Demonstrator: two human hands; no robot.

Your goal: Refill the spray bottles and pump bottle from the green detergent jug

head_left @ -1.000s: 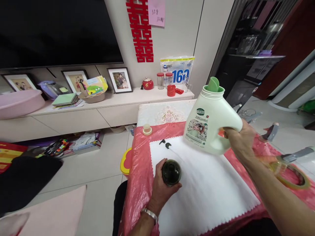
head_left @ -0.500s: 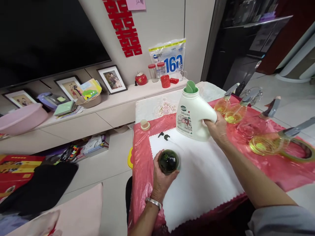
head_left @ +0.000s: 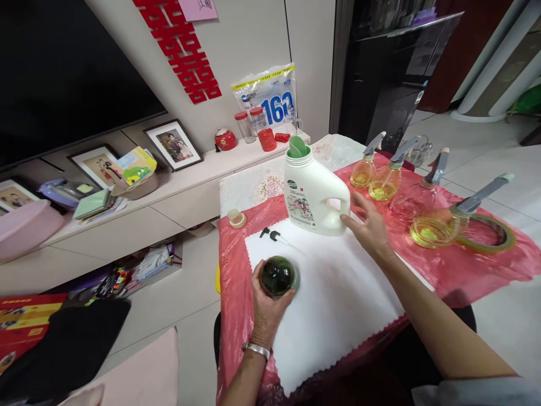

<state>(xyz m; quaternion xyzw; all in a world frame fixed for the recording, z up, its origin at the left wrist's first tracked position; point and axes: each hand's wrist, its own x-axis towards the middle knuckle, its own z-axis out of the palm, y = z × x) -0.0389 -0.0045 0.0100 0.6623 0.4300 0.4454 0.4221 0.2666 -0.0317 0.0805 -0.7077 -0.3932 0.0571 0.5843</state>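
Note:
My left hand [head_left: 270, 307] is wrapped round a dark green bottle [head_left: 276, 276], seen from above, over the white cloth [head_left: 338, 293]. A large white detergent jug [head_left: 315, 197] with a green spout stands upright on the far part of the cloth. Beside its handle is my right hand [head_left: 369, 228], fingers spread, the thumb close to the jug's lower side; whether it touches I cannot tell. A black pump head [head_left: 270, 234] with a pale tube lies on the cloth between bottle and jug. The jug's pale cap [head_left: 236, 219] rests on the red plastic sheet.
Several clear spray bottles with yellow liquid [head_left: 433, 231] stand on the red plastic sheet [head_left: 460, 276] at the right, next to a roll of tape [head_left: 502, 234]. Behind is a low cabinet [head_left: 177, 186] with picture frames, jars and a pink basin [head_left: 31, 228].
My right hand has let go of the jug's handle and opened, moving off to its right side. My left hand still holds the bottle. The view has turned slightly right.

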